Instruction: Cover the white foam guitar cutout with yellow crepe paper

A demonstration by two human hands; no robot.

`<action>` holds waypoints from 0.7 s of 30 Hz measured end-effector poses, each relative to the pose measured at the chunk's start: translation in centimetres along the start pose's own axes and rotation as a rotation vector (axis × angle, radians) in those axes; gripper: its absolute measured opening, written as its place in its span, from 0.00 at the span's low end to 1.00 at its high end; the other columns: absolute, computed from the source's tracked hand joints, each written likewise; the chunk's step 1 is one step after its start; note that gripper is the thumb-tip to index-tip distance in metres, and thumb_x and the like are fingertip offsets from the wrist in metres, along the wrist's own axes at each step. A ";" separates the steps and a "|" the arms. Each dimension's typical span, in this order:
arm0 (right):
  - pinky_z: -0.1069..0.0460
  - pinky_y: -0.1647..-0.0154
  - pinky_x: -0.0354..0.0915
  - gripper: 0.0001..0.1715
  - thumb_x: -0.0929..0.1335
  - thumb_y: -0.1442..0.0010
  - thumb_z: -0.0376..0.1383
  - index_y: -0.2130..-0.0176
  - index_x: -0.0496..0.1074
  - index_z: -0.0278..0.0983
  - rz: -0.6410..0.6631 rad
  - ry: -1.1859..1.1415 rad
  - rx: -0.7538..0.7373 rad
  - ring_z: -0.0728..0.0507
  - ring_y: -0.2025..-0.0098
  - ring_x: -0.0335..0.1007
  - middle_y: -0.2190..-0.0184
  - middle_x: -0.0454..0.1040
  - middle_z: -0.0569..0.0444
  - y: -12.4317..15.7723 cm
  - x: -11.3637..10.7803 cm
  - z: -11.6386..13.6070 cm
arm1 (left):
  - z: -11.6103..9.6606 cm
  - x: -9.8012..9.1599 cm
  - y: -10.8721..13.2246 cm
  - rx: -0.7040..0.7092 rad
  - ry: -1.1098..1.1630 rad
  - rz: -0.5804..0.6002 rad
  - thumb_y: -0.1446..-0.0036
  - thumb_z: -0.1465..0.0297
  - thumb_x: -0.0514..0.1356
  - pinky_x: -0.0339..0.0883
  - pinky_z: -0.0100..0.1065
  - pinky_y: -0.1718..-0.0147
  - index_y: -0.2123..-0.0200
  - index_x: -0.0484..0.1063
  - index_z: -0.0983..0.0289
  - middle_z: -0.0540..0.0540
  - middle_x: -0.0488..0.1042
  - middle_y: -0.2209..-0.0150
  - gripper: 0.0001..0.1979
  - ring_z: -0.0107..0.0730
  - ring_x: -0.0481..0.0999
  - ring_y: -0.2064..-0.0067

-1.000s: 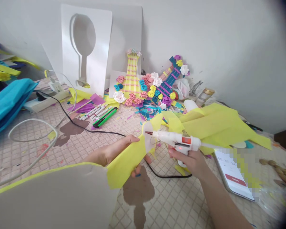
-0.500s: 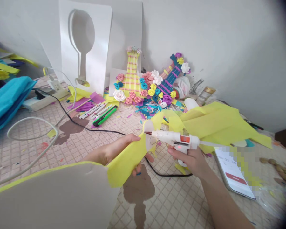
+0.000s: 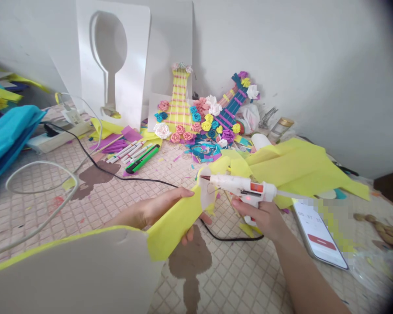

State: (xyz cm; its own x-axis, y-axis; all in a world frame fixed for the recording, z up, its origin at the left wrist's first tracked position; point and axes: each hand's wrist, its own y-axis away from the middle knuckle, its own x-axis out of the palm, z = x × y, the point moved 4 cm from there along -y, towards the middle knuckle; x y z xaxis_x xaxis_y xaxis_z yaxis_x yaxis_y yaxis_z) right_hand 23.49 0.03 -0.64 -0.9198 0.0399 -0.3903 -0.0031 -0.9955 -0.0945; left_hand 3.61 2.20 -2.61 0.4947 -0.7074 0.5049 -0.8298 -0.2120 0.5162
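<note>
At centre of head view, left hand [image 3: 153, 209] has closed grip on board's [image 3: 78, 274] neck; board's body spreads toward seven o'clock. Right hand [image 3: 265, 218] grips glue gun [image 3: 237, 185], nozzle toward nine o'clock at neck tip; contact unclear. Progress, judged: yellow paper [image 3: 180, 213] covers board's rim and most of neck; tip partly bare, body face uncovered. Yellow sheet [image 3: 291, 170] on worktop [image 3: 242, 279], two o'clock.

A white glue gun [image 3: 232, 184] points leftward, nearly level, its dark tip at the pale narrow end of a large grey board [image 3: 75, 270] edged with yellow paper [image 3: 177, 222].
</note>
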 end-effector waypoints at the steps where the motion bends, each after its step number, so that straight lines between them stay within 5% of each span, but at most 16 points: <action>1: 0.52 0.75 0.63 0.09 0.69 0.52 0.41 0.71 0.73 0.38 -0.006 0.000 0.002 0.45 0.76 0.66 0.80 0.71 0.57 0.0 0.0 0.0 | 0.0 0.0 0.0 -0.004 -0.008 -0.009 0.44 0.54 0.38 0.59 0.28 0.74 0.54 0.70 0.70 0.54 0.73 0.80 0.32 0.31 0.71 0.76; 21: 0.53 0.79 0.53 0.18 0.68 0.52 0.44 0.84 0.61 0.38 -0.067 0.056 0.066 0.50 0.82 0.52 0.86 0.58 0.60 -0.2 -0.4 0.1 | 0.3 -0.5 -0.7 -0.020 -0.069 0.087 0.49 0.52 0.38 0.61 0.29 0.73 0.52 0.67 0.69 0.53 0.72 0.79 0.34 0.32 0.71 0.77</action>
State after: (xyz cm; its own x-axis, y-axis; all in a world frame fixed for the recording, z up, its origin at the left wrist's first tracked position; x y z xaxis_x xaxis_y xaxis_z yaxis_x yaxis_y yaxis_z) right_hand 23.86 0.22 -0.40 -0.8934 0.1091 -0.4358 -0.0911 -0.9939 -0.0620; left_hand 3.87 2.50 -3.46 0.4019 -0.7672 0.4998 -0.8630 -0.1349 0.4868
